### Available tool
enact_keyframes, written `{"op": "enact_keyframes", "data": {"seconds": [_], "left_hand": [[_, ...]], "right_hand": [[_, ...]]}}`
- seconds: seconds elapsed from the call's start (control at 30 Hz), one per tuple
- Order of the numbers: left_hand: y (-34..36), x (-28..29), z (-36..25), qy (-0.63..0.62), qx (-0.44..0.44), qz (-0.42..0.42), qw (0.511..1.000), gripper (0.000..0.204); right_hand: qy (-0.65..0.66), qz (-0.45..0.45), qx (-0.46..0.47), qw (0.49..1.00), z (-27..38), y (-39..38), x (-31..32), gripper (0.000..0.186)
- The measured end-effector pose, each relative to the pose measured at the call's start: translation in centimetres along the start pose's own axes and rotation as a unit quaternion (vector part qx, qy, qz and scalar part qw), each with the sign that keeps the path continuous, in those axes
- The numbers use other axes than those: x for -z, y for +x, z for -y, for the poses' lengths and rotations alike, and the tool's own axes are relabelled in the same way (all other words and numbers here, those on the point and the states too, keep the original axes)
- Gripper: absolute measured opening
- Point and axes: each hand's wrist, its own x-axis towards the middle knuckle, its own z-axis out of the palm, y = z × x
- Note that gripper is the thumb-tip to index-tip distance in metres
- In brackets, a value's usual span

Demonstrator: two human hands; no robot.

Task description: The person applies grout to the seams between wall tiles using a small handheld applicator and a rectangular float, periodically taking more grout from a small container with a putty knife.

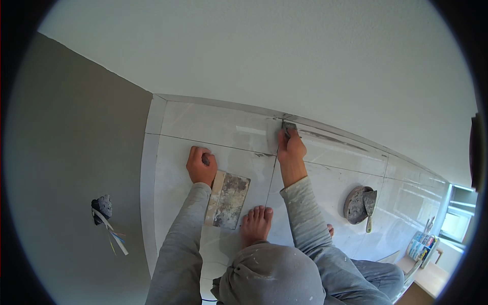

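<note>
My right hand (292, 148) grips a small dark grey flat piece (289, 126) and presses it on the white tiles, at the foot of the wall where two joints meet. Its exact kind is not clear. Dark smears lie on the tile around it. To the left, my left hand (200, 166) rests closed on the tiles, with a small dark brown thing (206, 159) showing in its fist; what it is I cannot make out. Beside that wrist lies a rectangular plate (232, 201), mottled with dried grey matter and pale along its left edge.
A round grey bowl (351, 206) holds a putty knife (370, 203) leaning over its rim. My bare foot (257, 223) stands between my arms. Wires (116, 239) poke from a hole in the left wall. A tool holder (421, 247) stands far right near a window.
</note>
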Motion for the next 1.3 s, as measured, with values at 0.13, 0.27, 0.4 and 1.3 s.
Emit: {"op": "enact_keyframes", "data": {"seconds": [0.13,0.27,0.4,1.3], "left_hand": [[-0.3,0.4,0.3,0.006,0.008,0.001,1.0,0.009],[-0.2,0.1,0.3,0.0,-0.008,-0.009,1.0,0.009],[0.0,0.2,-0.2,-0.001,0.009,0.001,1.0,0.009],[0.0,0.6,-0.1,0.004,0.02,0.005,1.0,0.009]], "right_hand": [[-0.015,-0.067,-0.011,0.998,0.5,-1.2,-3.2,0.017],[0.011,-0.067,-0.02,0.998,0.5,0.0,-2.5,0.013],[0.071,0.036,-0.032,0.996,0.6,0.2,0.2,0.01],[-0.545,0.278,0.499,0.614,4.5,-4.0,3.6,0.03]]}}
